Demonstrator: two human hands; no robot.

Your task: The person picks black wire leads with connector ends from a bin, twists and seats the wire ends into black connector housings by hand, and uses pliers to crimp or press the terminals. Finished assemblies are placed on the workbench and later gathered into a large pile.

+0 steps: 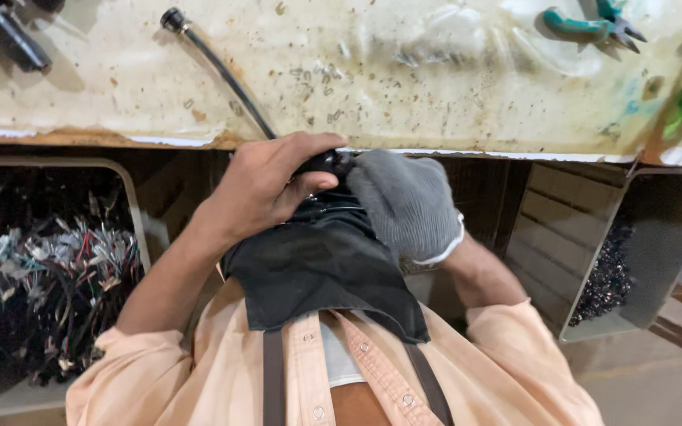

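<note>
My bare left hand (266,185) is closed around the dark end piece (327,162) of a black cable (219,67) that runs up across the stained white workbench (404,71). In a grey knitted glove, my right hand (408,201) is curled shut and presses against the same piece from the right. Both hands sit at the bench's front edge, just above a black cloth (321,268) on my chest. What lies between the fingers is mostly hidden.
A grey bin (132,205) of tangled coloured wires stands at lower left. At right a grey bin (657,237) holds small dark parts. Teal-handled pliers (590,24) lie at the bench's far right, black tools (9,39) at far left.
</note>
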